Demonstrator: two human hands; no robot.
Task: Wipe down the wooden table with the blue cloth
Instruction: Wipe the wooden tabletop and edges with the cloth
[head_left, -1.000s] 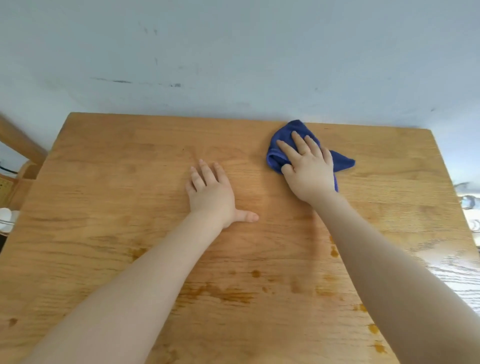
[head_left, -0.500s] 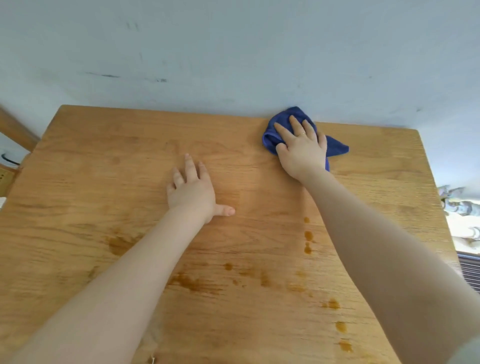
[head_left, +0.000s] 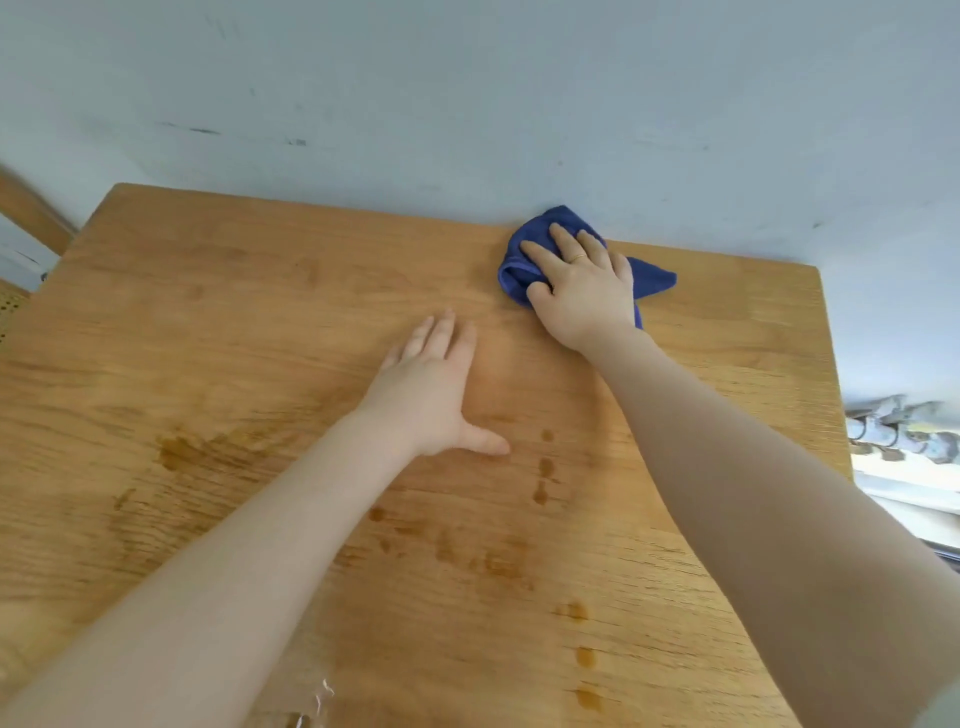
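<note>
Amber wet blotches (head_left: 584, 657) dot the near part of the rectangular wooden table (head_left: 218, 322), with a darker smear (head_left: 179, 452) toward the left and a short line of 3 drops (head_left: 544, 467) just beside the left thumb. Bare wood stretches wide to the left of both arms, with nothing standing on it as far as the left edge.

At mid-table the left hand (head_left: 434, 397) lies palm down, fingers straight and close together, thumb stuck out to the right, holding nothing.

Farther back and to the right, the right hand (head_left: 584, 291) presses flat on the crumpled blue cloth (head_left: 657, 278), fingers slightly spread over it, a thin ring on 1 of them. The blue cloth sits at the table's far edge, its top fold touching or overlapping the line where the wood meets the pale blue-grey wall (head_left: 467, 93), so no room is left beyond it. To its right a strip of clear wood runs to the far right corner (head_left: 815, 273).
</note>
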